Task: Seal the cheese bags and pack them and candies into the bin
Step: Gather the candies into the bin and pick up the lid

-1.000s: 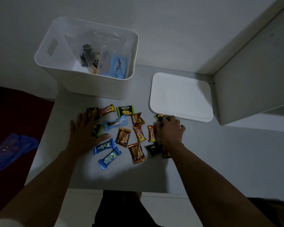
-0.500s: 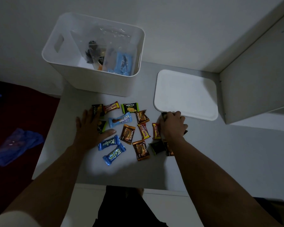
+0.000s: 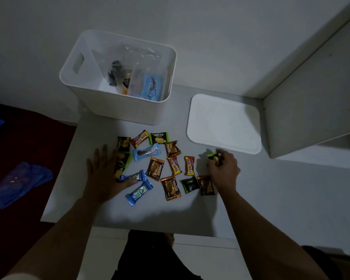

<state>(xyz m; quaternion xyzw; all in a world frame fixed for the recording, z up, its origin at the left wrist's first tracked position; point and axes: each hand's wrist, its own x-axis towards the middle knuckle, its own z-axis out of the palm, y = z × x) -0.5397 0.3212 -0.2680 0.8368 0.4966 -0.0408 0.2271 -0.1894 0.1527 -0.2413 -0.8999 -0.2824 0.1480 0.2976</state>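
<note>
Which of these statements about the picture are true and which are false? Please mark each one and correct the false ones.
1. The right hand grips a green-edged candy. True.
2. The white lid sits on top of the bin. False: it lies flat on the table, to the right of the bin.
3. The left hand lies flat on the table beside the candies. True.
4. The bin holds nothing. False: clear bags are inside it.
5. All the candies are already in the bin. False: many, such as the blue candy, lie on the table.
</note>
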